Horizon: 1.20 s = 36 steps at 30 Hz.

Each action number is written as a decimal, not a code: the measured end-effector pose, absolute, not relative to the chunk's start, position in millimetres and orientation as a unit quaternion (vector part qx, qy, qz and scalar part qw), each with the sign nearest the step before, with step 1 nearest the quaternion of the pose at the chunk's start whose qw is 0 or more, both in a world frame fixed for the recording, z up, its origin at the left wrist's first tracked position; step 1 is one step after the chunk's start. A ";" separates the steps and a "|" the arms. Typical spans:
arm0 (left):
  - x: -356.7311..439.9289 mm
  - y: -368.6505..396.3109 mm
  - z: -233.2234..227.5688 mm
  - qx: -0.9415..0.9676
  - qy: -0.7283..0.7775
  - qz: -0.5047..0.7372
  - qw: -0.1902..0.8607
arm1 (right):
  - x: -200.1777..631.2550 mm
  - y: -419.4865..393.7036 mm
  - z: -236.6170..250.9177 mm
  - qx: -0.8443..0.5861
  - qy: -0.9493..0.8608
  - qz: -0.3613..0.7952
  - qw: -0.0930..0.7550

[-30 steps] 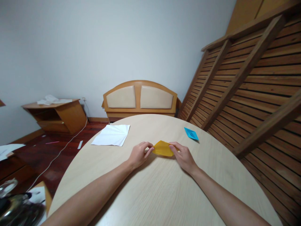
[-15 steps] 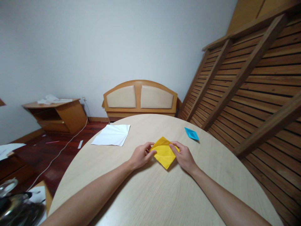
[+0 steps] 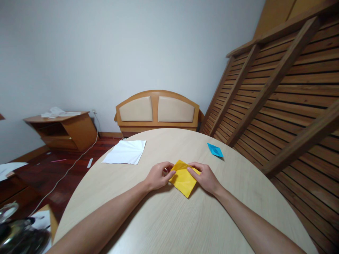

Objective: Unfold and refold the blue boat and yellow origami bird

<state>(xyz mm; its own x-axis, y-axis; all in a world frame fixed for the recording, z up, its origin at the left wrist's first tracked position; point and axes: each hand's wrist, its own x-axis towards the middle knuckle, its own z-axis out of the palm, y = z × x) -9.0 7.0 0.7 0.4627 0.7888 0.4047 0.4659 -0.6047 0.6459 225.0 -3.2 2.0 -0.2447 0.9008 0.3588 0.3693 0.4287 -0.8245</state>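
hands meet over a folded sheet of yellow paper [image 3: 183, 180] just below the centre of the frame, on a round pale wooden table [image 3: 169, 218]. the left hand [image 3: 158, 174] pinches the sheet's left corner between thumb and fingertips, while the right hand [image 3: 203, 176] lays its fingers, pressed together, flat on the upper right edge; this grip looks meant to keep the layers lined up and pinned to the tabletop. the paper lies diamond-wise, its lower point toward the bottom of the frame.

one creased square sheet of white paper [image 3: 124, 152] lies left of centre, well apart from the hands. one small folded piece of blue paper [image 3: 215, 150] lies right of centre near the table's far edge. count: three papers, one of each colour, and two hands.
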 end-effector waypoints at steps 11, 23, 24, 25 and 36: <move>-4.8 6.5 -1.5 0.825 0.385 0.319 0.262 | 210.3 -14.6 4.0 -0.377 -0.806 0.316 0.329; -7.1 11.0 -3.0 0.791 0.456 0.354 0.203 | 221.2 -3.0 0.9 -0.448 -0.737 0.340 0.374; -7.5 11.7 -3.8 0.787 0.460 0.358 0.201 | 222.0 -1.6 0.2 -0.453 -0.726 0.351 0.381; -7.9 12.3 -4.5 0.784 0.463 0.362 0.199 | 222.7 -0.4 -0.6 -0.457 -0.714 0.362 0.388; -8.4 15.9 -4.4 0.738 0.480 0.431 0.198 | 213.8 -6.8 -0.7 -0.402 -0.686 0.465 0.389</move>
<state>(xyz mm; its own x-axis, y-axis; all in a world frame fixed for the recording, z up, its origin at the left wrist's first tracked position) -8.4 15.9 -4.4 0.1685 0.8788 0.4464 0.5374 -0.4615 0.7058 213.8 -6.8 -0.7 -0.3734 0.9138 0.1600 0.1888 0.2437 -0.9513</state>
